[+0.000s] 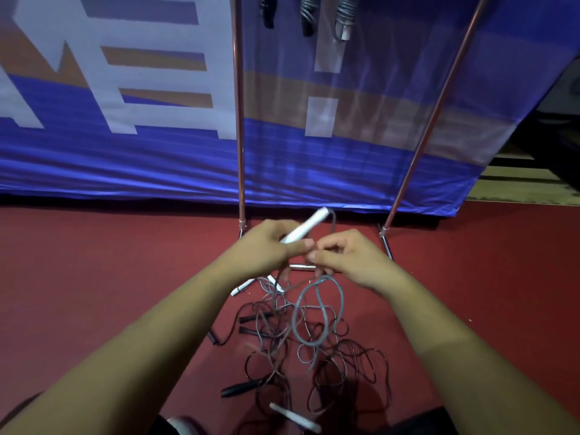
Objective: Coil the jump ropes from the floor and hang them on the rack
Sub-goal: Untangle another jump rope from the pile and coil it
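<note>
My left hand [271, 244] grips a white jump-rope handle [309, 224] that points up and to the right. My right hand [345, 257] pinches the grey cord [317, 312] of the same rope just beside the left thumb. Loops of that cord hang down from both hands. Below them a tangled pile of jump ropes [301, 356] with grey and dark cords lies on the red floor. Black handles [240, 389] and another white handle [295, 417] stick out of the pile. Coiled ropes [309, 14] hang from the top of the metal rack.
Two rack poles [241, 120] [436, 111] stand straight ahead, their feet on the red floor [110, 262]. A blue banner [125, 158] with large white letters hangs behind the rack. To the far right there is a dark gap past the banner's edge.
</note>
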Motion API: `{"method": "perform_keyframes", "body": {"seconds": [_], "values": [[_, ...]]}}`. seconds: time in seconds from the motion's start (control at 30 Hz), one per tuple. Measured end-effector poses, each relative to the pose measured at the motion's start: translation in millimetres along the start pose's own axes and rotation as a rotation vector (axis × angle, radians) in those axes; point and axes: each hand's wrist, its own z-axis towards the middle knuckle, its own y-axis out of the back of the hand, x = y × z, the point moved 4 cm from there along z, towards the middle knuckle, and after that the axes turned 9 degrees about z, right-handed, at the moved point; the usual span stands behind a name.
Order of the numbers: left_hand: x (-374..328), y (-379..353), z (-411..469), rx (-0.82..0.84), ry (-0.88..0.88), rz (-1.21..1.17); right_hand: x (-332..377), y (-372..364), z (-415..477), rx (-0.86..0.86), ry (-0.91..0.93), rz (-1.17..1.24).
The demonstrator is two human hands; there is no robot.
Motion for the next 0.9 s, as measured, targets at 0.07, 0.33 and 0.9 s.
{"method": "perform_keyframes", "body": {"seconds": [0.07, 0.33, 0.9], "values": [[5, -2, 2, 0.037, 0.032, 0.063, 0, 2, 0, -0.008, 0.008, 0.040], [22, 54, 9, -0.523, 0.194, -0.295, -35, 27, -8, 0.053, -0.286, -0.306], [-1, -8, -4, 0.146, 0.039, -0.059, 9, 7, -5, -0.017, -0.001, -0.157]]}}
